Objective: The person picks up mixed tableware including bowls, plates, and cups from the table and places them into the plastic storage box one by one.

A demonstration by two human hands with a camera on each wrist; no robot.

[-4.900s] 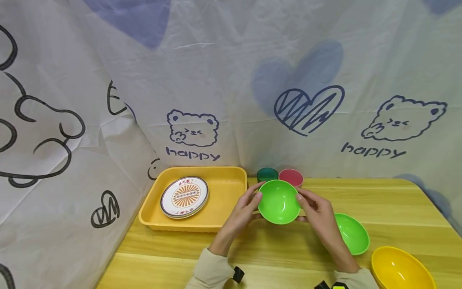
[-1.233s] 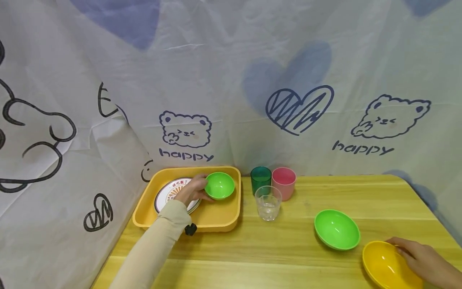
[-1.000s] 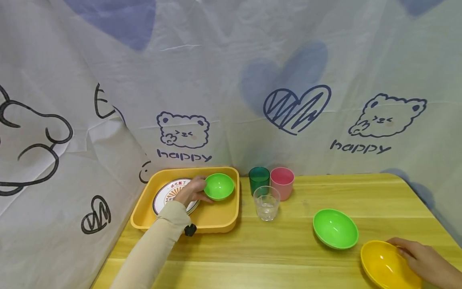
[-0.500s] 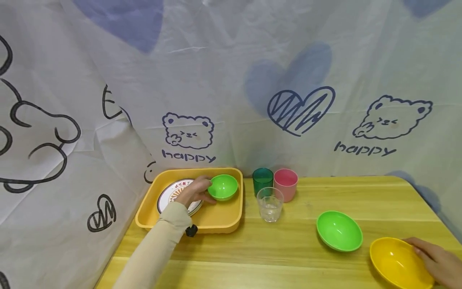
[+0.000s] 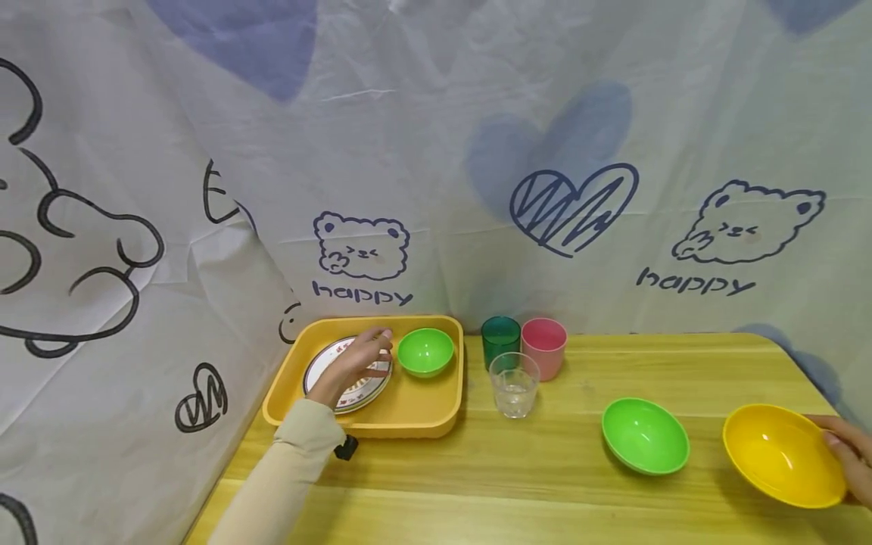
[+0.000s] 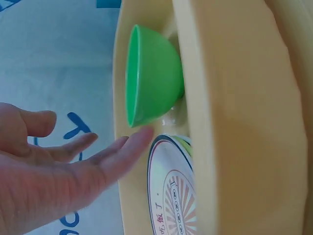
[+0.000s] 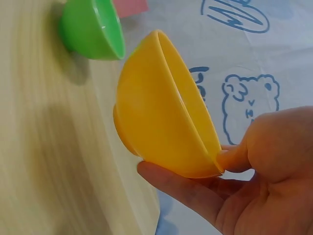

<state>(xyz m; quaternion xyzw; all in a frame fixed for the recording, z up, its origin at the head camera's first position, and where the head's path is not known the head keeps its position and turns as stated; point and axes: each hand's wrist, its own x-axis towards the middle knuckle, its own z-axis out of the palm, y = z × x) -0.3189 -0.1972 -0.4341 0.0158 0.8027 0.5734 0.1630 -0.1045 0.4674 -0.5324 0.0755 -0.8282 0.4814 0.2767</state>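
Note:
My left hand [image 5: 356,363] hovers over the plates [image 5: 364,392] in the yellow tray [image 5: 415,424], its fingers loosely extended and holding nothing. Just right of its fingertips, a small green bowl [image 5: 425,353] sits upright in the tray; in the left wrist view the fingers [image 6: 124,152] are apart from that bowl [image 6: 159,78]. At the right, my right hand [image 5: 851,450] grips the rim of a yellow bowl [image 5: 783,458], thumb at the rim and fingers underneath. The right wrist view shows this yellow bowl [image 7: 161,112] tilted and lifted above the table, its shadow on the wood.
A second green bowl [image 5: 645,437] stands on the wooden table [image 5: 545,484], left of the yellow bowl. Between it and the tray are a clear glass [image 5: 515,387], a dark green cup [image 5: 499,344] and a pink cup [image 5: 545,350]. A printed cloth [image 5: 450,151] hangs behind.
After both hands held the small green bowl, my left hand set it in the tray, then let go and drew back left. My right hand took the yellow bowl and raised it.

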